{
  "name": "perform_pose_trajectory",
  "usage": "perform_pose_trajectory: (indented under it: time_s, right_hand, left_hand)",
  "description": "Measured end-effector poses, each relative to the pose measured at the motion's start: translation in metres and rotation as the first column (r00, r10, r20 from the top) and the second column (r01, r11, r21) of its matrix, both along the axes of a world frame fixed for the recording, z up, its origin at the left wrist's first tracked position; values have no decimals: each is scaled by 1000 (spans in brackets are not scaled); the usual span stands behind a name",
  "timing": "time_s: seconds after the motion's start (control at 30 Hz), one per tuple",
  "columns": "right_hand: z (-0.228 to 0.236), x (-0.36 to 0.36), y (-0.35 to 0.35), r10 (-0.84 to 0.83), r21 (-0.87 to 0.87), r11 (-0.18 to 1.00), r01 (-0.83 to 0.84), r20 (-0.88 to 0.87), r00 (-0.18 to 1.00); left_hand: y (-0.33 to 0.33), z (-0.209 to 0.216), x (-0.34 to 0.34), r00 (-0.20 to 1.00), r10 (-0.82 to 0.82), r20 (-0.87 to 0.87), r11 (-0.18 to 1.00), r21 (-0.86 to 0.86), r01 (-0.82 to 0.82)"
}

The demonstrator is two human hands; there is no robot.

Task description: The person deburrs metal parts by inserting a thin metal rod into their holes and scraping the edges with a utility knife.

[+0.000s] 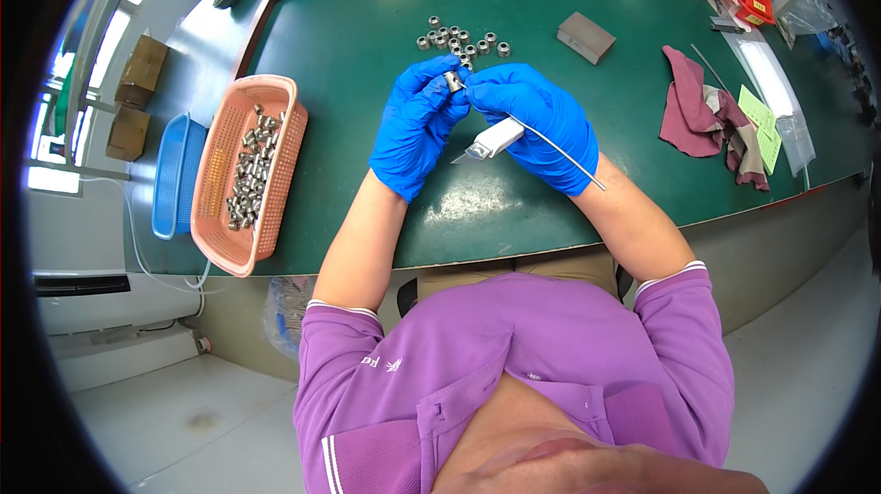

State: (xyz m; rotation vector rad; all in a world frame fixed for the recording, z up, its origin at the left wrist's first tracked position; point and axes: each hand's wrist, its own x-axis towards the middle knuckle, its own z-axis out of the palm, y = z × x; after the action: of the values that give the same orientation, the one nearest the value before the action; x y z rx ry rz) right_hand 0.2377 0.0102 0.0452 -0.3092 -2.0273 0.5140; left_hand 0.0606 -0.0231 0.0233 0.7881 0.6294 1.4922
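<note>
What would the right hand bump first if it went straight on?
The right hand would probably bump the small metal piece held by the left hand, though depth is unclear.

Bare forearms [362, 237] angle forward and inward. The gloved left hand [416, 129] pinches, upright; the gloved right hand [548, 131] curls inward to meet it.

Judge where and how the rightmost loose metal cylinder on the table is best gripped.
Probably by its outer wall, pinched from above and the right: the metal cylinder seems upright, dark opening upward, with the other loose cylinders left of it.
</note>
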Motion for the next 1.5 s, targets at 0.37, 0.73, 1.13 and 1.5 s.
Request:
perform_pose_trajectory:
  time_s: [0.37, 0.73, 1.13, 1.5]
  right_hand:
    - [-2, -3, 3, -37, 2, 999, 37, 9, 999]
    - [8, 13, 14, -156, -554, 831, -52, -322, 934]
    - [-25, 159, 25, -642, -219, 406, 887, 622, 448]
    - [28, 95, -3, -625, -157, 654, 740, 439, 645]
  left_hand:
    - [-2, 2, 5, 991, 63, -115, 995, -65, -71]
    - [5, 5, -3, 985, 118, -127, 993, 4, -118]
    - [7, 0, -21, 975, -44, 217, 995, 100, 23]
    - [10, -1, -29, 853, 60, 519, 993, 58, -105]
